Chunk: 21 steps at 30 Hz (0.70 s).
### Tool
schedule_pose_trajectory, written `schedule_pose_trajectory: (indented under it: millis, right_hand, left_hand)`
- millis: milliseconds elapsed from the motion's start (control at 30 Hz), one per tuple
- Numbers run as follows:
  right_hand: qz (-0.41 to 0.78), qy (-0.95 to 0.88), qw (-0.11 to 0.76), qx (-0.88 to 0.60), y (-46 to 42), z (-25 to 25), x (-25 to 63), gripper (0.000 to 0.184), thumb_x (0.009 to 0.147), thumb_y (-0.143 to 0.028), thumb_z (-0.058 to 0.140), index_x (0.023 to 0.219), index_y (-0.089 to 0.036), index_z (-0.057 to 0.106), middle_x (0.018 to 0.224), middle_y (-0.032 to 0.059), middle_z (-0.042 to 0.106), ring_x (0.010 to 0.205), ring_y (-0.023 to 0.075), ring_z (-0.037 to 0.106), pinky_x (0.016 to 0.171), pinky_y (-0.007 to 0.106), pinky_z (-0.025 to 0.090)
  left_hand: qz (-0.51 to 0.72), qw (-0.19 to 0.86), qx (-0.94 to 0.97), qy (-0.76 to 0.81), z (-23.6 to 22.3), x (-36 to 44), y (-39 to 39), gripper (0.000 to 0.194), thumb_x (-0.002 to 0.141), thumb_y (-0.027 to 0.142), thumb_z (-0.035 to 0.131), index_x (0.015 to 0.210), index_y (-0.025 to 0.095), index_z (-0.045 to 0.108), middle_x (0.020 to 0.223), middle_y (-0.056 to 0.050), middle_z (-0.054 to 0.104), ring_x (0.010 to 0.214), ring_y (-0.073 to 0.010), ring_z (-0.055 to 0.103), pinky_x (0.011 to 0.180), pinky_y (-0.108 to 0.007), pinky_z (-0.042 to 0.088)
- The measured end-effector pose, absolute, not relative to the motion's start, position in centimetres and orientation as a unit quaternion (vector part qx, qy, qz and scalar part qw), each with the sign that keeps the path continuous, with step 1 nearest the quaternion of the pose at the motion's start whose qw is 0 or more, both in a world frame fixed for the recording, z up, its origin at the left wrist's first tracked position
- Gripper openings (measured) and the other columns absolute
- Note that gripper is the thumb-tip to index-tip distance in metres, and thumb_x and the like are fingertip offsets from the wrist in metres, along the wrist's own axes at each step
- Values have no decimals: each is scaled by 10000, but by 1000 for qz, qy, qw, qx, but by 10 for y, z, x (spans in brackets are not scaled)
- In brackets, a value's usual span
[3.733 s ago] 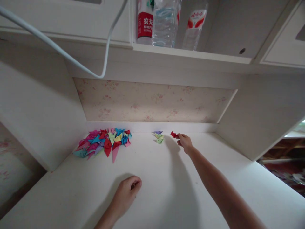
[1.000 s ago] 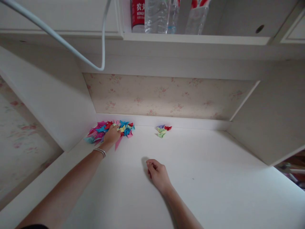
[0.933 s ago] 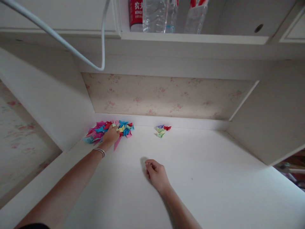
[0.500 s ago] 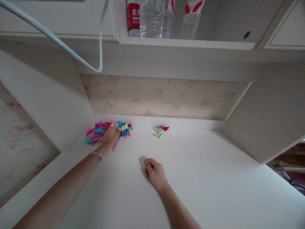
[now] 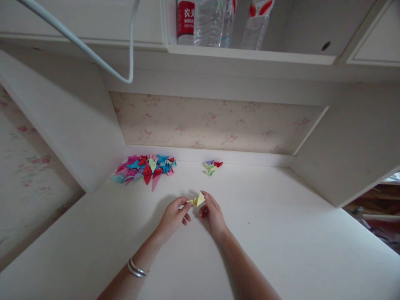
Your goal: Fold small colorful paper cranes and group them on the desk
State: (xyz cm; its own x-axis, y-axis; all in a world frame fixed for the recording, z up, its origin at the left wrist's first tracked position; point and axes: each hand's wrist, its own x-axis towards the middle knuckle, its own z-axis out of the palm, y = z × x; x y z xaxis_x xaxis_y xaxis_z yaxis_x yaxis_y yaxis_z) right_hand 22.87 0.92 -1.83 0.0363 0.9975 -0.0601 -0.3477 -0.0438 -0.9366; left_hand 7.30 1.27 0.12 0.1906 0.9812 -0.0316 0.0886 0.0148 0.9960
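A yellow origami crane (image 5: pixel 198 200) is between my two hands, just above the white desk. My left hand (image 5: pixel 175 214) pinches its narrow left end between thumb and fingers. At its right side, the fingertips of my right hand (image 5: pixel 214 213) close on the wide folded wing. Farther back on the left lies a heap of origami cranes (image 5: pixel 146 168) in pink, red, blue, green and purple. A small group of folded cranes (image 5: pixel 211 167), purple, red and light green, sits near the back edge at the middle.
The white desk (image 5: pixel 265 233) is bounded by side panels and a flowered back wall (image 5: pixel 200 123). Overhead, an open shelf holds several plastic bottles (image 5: pixel 208 25). A white cable (image 5: pixel 93 54) hangs in the upper left. Silver bracelets (image 5: pixel 137 268) circle my left wrist.
My left hand has taken the yellow crane from the heap and brought it right and nearer, to my right hand. Earlier, a red crane was set down with the small group.
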Motion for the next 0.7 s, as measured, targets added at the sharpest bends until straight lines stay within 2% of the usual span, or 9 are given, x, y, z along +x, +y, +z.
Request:
schedule_pose_trajectory:
  millis: [67,133,233,367,467,700]
  right_hand:
    - [583,-377,582,-423,8,-18,229,582,837,-614,529,1217,-176,580,554,-19,533,465,118,475,456,236,359]
    - [576,-384,586,-420,8,-19,228,555,842,-610,525,1158,-163,616,591,-4,550,479,115,471,455,236,357]
    - [541,-426,574,-444,7,-19,227,449,833,-563,575,933,-138,680,578,-6,530,489,102,446,457,231,338]
    - [488,-465,563,-478,6,-20,226,401,830,-530,599,700,-152,633,485,-40,457,450,81,377,448,226,279]
    - [481,-469,553,-493,5,-20,225,407,821,-538,604,671,-159,607,460,-45,453,429,78,370,440,227,262]
    - [475,-445,575,-495,4,-22,224,402,809,-559,602,752,-162,631,521,-40,479,433,75,385,428,222,267]
  left_hand:
    - [416,528,564,479,-4,75,12,403,786,511,598,946,141,598,798,-33,640,470,-102,576,390,-203,422]
    - [415,529,564,480,-7,74,13,404,769,505,619,931,134,612,743,-25,636,458,-104,562,397,-210,424]
    - [435,531,548,478,-6,72,12,395,764,498,631,913,132,627,794,-42,655,462,-92,540,400,-210,414]
    - [486,517,508,488,0,68,11,393,765,497,635,920,136,640,833,-41,660,442,-61,487,393,-198,373]
    - [501,521,487,491,4,67,10,405,750,505,648,923,139,645,791,-27,655,435,-58,472,393,-196,362]
    - [462,567,501,462,4,68,8,407,747,507,650,939,148,641,685,11,621,438,-74,470,406,-204,385]
